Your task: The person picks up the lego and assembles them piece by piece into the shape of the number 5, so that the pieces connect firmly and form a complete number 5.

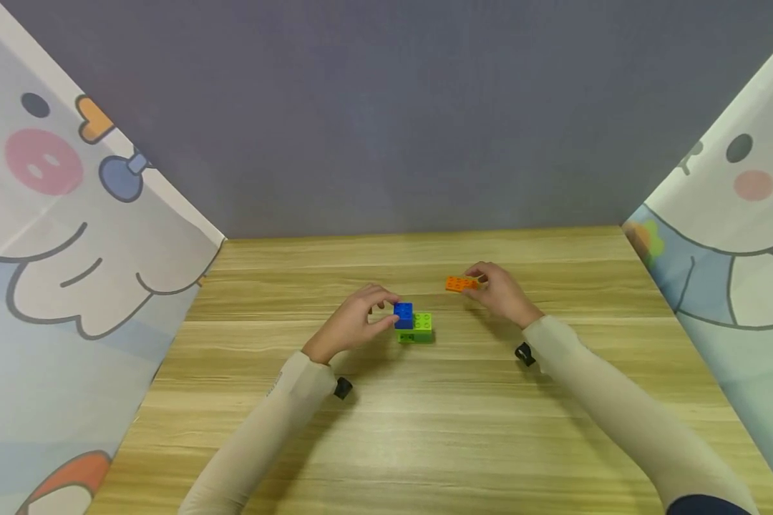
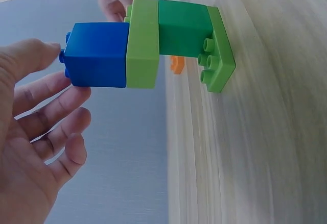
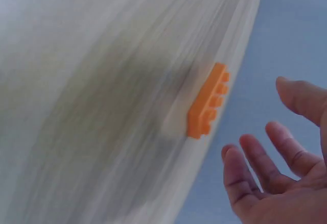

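In front of me stands a small stack of toy building bricks. At its top is a blue brick on a light green brick; below them come a dark green brick and a light green studded base on the table. My left hand is at the blue brick's left side, thumb and fingers loosely spread, fingertips right at its studs and edge. A flat orange brick lies farther back to the right. Over its right end hovers my right hand, thumb and fingers apart around it.
Both hands work over a wood-grain table. A grey wall rises behind it, and cartoon-printed panels flank the sides. Small black pieces show beside each sleeve cuff.
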Demonstrator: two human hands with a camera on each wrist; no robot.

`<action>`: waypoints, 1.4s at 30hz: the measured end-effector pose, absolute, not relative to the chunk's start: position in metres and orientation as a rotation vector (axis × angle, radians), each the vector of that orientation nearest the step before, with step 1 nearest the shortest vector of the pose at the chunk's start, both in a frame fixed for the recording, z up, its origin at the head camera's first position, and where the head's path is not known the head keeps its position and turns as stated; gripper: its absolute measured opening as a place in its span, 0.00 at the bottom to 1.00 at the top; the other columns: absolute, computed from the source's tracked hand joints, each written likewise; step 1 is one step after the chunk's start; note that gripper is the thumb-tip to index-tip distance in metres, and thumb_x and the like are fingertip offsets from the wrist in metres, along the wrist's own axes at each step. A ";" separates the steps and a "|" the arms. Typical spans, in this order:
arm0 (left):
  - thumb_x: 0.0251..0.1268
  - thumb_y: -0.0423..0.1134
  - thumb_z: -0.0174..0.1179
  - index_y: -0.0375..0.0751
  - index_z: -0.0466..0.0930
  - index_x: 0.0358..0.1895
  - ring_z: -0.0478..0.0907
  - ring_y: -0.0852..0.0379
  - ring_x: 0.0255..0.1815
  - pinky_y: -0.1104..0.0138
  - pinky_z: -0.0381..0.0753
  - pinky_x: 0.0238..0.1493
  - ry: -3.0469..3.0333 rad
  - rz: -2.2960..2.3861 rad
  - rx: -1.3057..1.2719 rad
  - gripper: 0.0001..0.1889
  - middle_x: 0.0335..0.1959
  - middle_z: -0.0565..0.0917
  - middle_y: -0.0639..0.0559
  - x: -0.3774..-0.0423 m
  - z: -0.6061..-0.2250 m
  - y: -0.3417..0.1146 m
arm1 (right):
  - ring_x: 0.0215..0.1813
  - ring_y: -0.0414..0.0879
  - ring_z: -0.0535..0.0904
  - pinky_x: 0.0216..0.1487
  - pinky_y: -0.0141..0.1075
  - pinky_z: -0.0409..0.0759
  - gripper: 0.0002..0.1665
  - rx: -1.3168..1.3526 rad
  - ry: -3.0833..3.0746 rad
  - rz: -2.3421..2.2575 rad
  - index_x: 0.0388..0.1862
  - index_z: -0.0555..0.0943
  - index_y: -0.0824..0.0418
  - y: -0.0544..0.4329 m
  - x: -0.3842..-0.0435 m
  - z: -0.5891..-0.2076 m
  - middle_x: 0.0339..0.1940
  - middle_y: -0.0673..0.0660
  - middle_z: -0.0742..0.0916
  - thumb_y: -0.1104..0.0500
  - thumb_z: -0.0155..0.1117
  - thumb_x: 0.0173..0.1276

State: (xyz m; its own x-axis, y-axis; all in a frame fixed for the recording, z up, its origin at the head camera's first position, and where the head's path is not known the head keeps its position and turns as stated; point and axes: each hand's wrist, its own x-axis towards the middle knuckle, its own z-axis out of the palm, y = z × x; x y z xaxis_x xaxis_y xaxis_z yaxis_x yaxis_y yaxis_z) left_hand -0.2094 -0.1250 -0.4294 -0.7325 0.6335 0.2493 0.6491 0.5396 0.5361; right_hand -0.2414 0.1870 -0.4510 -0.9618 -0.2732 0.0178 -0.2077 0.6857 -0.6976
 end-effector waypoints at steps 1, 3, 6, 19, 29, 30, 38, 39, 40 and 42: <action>0.67 0.45 0.59 0.47 0.78 0.55 0.74 0.54 0.41 0.64 0.74 0.40 -2.740 -0.966 -1.138 0.16 0.46 0.78 0.60 -0.209 -0.429 -0.125 | 0.55 0.61 0.73 0.52 0.51 0.73 0.25 -0.377 2.797 -1.136 0.58 0.73 0.68 0.188 -0.244 -0.453 0.55 0.66 0.77 0.59 0.66 0.65; 0.66 0.45 0.59 0.47 0.79 0.54 0.74 0.54 0.42 0.65 0.74 0.41 -2.752 -0.963 -1.134 0.15 0.46 0.78 0.60 -0.209 -0.430 -0.125 | 0.54 0.60 0.73 0.52 0.51 0.73 0.26 -0.332 2.782 -1.120 0.58 0.73 0.69 0.190 -0.247 -0.456 0.55 0.66 0.77 0.59 0.66 0.65; 0.66 0.44 0.59 0.47 0.79 0.54 0.74 0.54 0.42 0.65 0.74 0.42 -2.768 -0.963 -1.127 0.15 0.46 0.78 0.60 -0.209 -0.430 -0.124 | 0.52 0.58 0.74 0.51 0.50 0.73 0.27 -0.292 2.773 -1.058 0.58 0.73 0.69 0.190 -0.251 -0.462 0.53 0.66 0.78 0.60 0.67 0.63; 0.69 0.46 0.56 0.45 0.79 0.53 0.73 0.59 0.41 0.65 0.74 0.40 -2.725 -0.978 -1.144 0.15 0.48 0.78 0.58 -0.208 -0.431 -0.123 | 0.49 0.58 0.74 0.52 0.51 0.72 0.21 -0.224 2.839 -0.907 0.52 0.78 0.67 0.186 -0.264 -0.473 0.48 0.65 0.79 0.62 0.68 0.60; 0.70 0.44 0.55 0.46 0.78 0.53 0.75 0.52 0.42 0.65 0.76 0.38 -2.714 -0.995 -1.121 0.13 0.49 0.78 0.56 -0.212 -0.426 -0.123 | 0.40 0.52 0.78 0.41 0.43 0.77 0.20 -0.161 2.850 -1.081 0.47 0.80 0.67 0.188 -0.262 -0.470 0.40 0.62 0.83 0.58 0.70 0.59; 0.70 0.44 0.55 0.46 0.78 0.53 0.75 0.54 0.42 0.64 0.76 0.38 -2.716 -0.991 -1.114 0.13 0.49 0.78 0.57 -0.212 -0.425 -0.124 | 0.40 0.52 0.78 0.41 0.43 0.77 0.19 -0.179 2.852 -1.097 0.47 0.80 0.67 0.188 -0.262 -0.469 0.40 0.62 0.83 0.59 0.70 0.59; 0.70 0.44 0.55 0.45 0.79 0.52 0.75 0.55 0.42 0.62 0.77 0.38 -2.701 -0.985 -1.107 0.13 0.49 0.78 0.55 -0.214 -0.422 -0.125 | 0.39 0.50 0.78 0.40 0.41 0.79 0.15 -0.391 2.800 -1.229 0.45 0.81 0.66 0.185 -0.257 -0.455 0.40 0.60 0.83 0.63 0.70 0.59; 0.70 0.45 0.54 0.45 0.78 0.52 0.75 0.55 0.42 0.62 0.77 0.39 -2.704 -0.983 -1.107 0.13 0.50 0.78 0.55 -0.214 -0.422 -0.126 | 0.39 0.50 0.78 0.39 0.41 0.79 0.15 -0.417 2.792 -1.244 0.45 0.81 0.65 0.184 -0.255 -0.453 0.40 0.59 0.83 0.64 0.70 0.59; 0.70 0.45 0.54 0.46 0.78 0.53 0.75 0.55 0.43 0.63 0.76 0.39 -2.708 -0.980 -1.105 0.14 0.50 0.78 0.56 -0.214 -0.422 -0.126 | 0.39 0.49 0.78 0.39 0.41 0.79 0.15 -0.439 2.783 -1.258 0.45 0.81 0.65 0.182 -0.254 -0.451 0.40 0.59 0.83 0.64 0.70 0.59; 0.70 0.46 0.54 0.47 0.78 0.54 0.74 0.56 0.43 0.64 0.76 0.40 -2.719 -0.977 -1.099 0.14 0.51 0.77 0.56 -0.214 -0.423 -0.126 | 0.39 0.49 0.78 0.40 0.40 0.79 0.15 -0.478 2.767 -1.289 0.45 0.81 0.65 0.178 -0.251 -0.446 0.39 0.58 0.82 0.64 0.70 0.59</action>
State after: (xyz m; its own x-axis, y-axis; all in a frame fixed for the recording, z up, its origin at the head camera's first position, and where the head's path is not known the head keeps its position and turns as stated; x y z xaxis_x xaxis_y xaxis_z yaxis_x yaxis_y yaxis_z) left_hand -0.2140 -0.1259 -0.4230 -0.7461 0.6092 0.2686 0.6408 0.5477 0.5380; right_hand -0.2507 0.1778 -0.4457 -0.9508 -0.2985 0.0831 -0.2557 0.6041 -0.7548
